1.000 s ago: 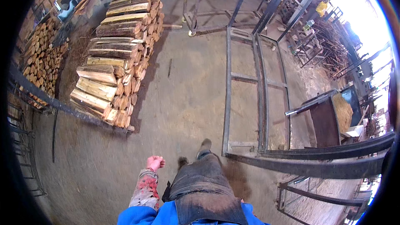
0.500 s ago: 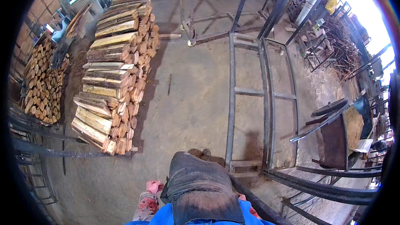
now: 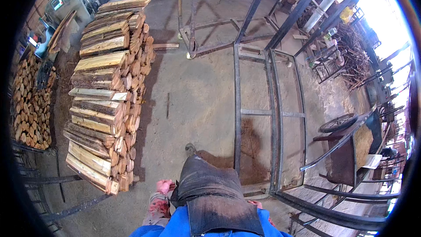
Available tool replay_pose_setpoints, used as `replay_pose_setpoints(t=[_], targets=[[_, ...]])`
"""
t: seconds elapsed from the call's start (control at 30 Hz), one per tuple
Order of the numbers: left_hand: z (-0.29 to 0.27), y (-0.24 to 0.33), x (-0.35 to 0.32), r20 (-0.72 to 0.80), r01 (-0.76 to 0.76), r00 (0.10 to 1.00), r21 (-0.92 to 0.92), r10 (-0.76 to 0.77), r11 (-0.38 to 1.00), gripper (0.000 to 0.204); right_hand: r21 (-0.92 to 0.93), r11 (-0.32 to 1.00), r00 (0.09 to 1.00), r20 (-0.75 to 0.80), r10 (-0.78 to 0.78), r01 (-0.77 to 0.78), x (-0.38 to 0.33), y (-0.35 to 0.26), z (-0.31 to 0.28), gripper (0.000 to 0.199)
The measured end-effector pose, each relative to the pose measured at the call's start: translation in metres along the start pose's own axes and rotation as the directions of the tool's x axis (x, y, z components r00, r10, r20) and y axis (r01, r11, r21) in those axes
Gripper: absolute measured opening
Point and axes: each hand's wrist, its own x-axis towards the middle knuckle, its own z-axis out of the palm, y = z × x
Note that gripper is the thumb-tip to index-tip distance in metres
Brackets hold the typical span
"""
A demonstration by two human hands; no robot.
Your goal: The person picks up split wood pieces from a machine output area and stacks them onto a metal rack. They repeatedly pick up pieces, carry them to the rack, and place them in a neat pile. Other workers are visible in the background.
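Observation:
My left hand [image 3: 165,186] hangs low beside the dark apron [image 3: 210,184], its fingers loosely curled with nothing visible in them. Blotchy red marks cover the sleeve [image 3: 158,206] on that arm. Only a sliver of my right hand [image 3: 255,203] shows past the apron's right edge; its fingers are mostly hidden. Ahead of the apron, one of my shoes [image 3: 190,149] is on the concrete floor. Left of me stands a long stack of split firewood [image 3: 98,72], which my left hand is nearest to but does not touch.
Metal frames [image 3: 237,105] lie along the floor on my right. Beyond them a wheelbarrow [image 3: 344,156] stands near dark rails [image 3: 333,208]. A wheeled metal rack [image 3: 191,55] is ahead. Another log pile [image 3: 33,105] sits far left, and a thin strip [image 3: 168,105] lies on the floor.
I have moved forward: the firewood stack, frames and wheelbarrow sit lower or further left in view. My shoe now shows ahead of the apron. My left hand has swung slightly forward.

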Motion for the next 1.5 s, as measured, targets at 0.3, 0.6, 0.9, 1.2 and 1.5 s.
replay_pose_setpoints(t=[0.3,0.6,0.9,1.2,1.5], targets=[[0.014,0.139,0.079,0.051,-0.101,0.993,-0.074,0.105,0.992,0.01,-0.105,0.994,0.999,-0.031,0.038,-0.042,0.029,-0.06,0.01,0.038],[0.025,0.151,0.084,-0.049,-0.068,0.997,-0.245,0.057,0.967,0.011,-0.309,0.948,0.993,0.111,-0.04,0.073,0.091,-0.2,-0.028,0.032],[0.111,0.108,0.01,-0.231,0.06,0.953,-0.49,-0.195,0.869,0.022,-0.337,0.911,0.953,0.261,-0.15,0.236,0.222,-0.448,-0.065,0.027],[0.178,0.116,-0.01,-0.259,0.027,0.938,-0.609,-0.231,0.793,0.023,-0.496,0.792,0.932,0.243,-0.268,0.356,0.264,-0.601,-0.067,0.032],[0.182,0.117,0.066,-0.18,-0.035,0.973,-0.733,-0.144,0.68,0.017,-0.549,0.792,0.936,0.342,-0.079,0.267,0.241,-0.573,-0.09,0.025]])
